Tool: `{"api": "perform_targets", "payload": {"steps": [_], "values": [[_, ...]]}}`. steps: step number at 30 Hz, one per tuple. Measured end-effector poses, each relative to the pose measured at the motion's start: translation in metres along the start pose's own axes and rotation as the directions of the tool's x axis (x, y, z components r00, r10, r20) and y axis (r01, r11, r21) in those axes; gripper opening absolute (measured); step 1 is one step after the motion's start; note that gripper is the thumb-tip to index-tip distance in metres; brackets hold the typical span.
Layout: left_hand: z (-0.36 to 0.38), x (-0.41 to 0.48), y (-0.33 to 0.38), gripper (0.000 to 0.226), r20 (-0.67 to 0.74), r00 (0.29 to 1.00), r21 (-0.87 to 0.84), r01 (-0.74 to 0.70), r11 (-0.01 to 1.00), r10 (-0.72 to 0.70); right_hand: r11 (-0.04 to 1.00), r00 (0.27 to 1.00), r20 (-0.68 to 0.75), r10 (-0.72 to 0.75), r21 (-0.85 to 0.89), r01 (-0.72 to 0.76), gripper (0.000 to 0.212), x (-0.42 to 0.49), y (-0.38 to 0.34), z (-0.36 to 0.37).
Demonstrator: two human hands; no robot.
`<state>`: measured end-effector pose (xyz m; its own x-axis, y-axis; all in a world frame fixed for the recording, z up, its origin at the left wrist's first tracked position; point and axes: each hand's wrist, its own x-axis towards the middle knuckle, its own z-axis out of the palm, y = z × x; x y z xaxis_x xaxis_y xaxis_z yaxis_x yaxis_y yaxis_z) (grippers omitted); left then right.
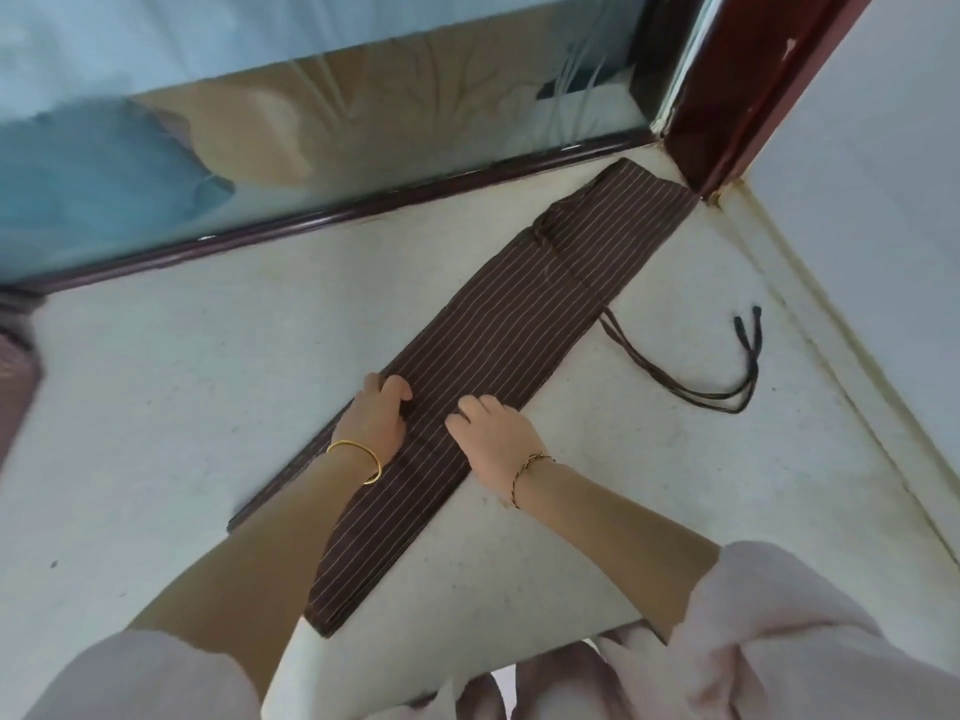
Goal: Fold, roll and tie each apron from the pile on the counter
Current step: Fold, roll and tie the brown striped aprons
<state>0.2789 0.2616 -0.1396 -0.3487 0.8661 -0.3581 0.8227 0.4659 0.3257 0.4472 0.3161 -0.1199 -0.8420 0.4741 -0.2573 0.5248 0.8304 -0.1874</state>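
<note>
One apron [519, 314]: brown with thin pale stripes, folded into a long narrow strip. I see it lying flat and slantwise on the counter [208, 381], from the near edge up to the far right corner.
Ties [691, 392]: two dark cords leave the strip's right edge and loop over the counter to the right, ends apart from the cloth.
Left hand [374, 415]: at the strip's left edge about midway along, fingers curled round that edge, thumb on top.
Right hand [493, 439]: on top of the strip, just beside the left, fingers bent with tips down on the cloth. I cannot tell whether they pinch it.
Wrists: a gold bangle [358, 459] on the left, a braided cord [530, 470] on the right.
Behind: a window [311, 122] in a dark red frame.
</note>
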Motion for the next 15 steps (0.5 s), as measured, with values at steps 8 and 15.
{"api": "perform_targets", "payload": {"steps": [8,15], "values": [[-0.017,-0.023,-0.055,0.019,0.161,0.985,0.169,-0.088,0.982,0.060,0.963,0.961,-0.067,0.268,0.009,-0.268,0.032,-0.008,-0.014,0.019],[-0.012,-0.083,-0.049,0.026,0.628,0.681,0.185,-0.600,0.778,0.376,0.829,0.830,-0.013,0.558,-0.044,-0.558,0.048,-0.013,-0.019,0.024]]}}
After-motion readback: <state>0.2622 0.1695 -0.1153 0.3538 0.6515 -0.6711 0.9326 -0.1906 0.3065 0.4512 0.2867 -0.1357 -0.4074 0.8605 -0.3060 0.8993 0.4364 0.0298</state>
